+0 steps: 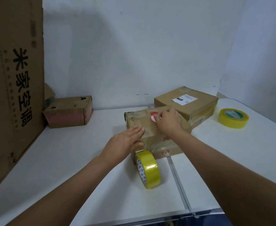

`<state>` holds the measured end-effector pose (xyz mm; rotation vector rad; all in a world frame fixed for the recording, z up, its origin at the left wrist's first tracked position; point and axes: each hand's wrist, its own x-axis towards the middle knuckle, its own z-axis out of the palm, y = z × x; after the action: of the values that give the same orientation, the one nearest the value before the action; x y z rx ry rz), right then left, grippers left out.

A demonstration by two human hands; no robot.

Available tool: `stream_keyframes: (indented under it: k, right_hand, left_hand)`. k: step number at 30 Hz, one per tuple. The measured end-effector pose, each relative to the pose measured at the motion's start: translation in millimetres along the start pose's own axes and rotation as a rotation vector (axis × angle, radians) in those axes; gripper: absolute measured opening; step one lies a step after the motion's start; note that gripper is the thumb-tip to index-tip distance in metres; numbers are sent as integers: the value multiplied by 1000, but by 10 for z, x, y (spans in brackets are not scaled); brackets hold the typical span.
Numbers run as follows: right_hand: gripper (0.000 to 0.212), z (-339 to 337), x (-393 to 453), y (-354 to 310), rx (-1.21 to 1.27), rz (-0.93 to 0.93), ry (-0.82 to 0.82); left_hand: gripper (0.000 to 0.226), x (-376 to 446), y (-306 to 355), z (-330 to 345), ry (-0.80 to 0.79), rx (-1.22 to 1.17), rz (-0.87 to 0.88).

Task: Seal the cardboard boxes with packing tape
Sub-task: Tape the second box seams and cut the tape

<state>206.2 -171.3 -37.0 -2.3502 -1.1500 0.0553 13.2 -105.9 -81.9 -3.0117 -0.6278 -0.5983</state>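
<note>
Head view shows the small brown cardboard box (152, 128) in the middle of the white table (68, 160). Left hand (126, 142) lies flat and spread on its near left corner. Right hand (167, 122) pinches a little pink thing (153, 118) on top; I cannot tell what it is. A yellow tape roll (148, 169) stands on edge, touching the box's near side. It could roll away if the box gets bumped. Another yellow roll (233, 118) lies far right, beside a bigger labelled box (187, 103).
</note>
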Motion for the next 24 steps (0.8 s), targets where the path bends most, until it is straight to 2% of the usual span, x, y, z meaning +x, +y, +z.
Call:
stream_keyframes:
  k: [3, 7, 13, 16, 20, 22, 24]
  right_hand:
    - [33, 75, 17, -4, 79, -31, 31]
    - [17, 112, -119, 0, 268, -164, 111]
    - [20, -40, -242, -73, 639, -243, 91]
    - [17, -88, -272, -108, 614, -352, 44]
    - [24, -43, -329, -120, 438, -477, -135]
    - [26, -7, -345, -93, 351, -522, -147]
    - [29, 10, -359, -65, 319, -526, -141]
  left_hand:
    - [54, -12, -30, -5, 2, -23, 10]
    - [53, -3, -48, -26, 20, -59, 22]
    - [50, 5, -155, -33, 20, -103, 60]
    - [51, 17, -242, -41, -9, -142, 99]
    - [50, 65, -271, -45, -56, -233, 123]
    - [48, 25, -229, -32, 5, -344, 70]
    - [48, -75, -188, 4, 173, -521, -76]
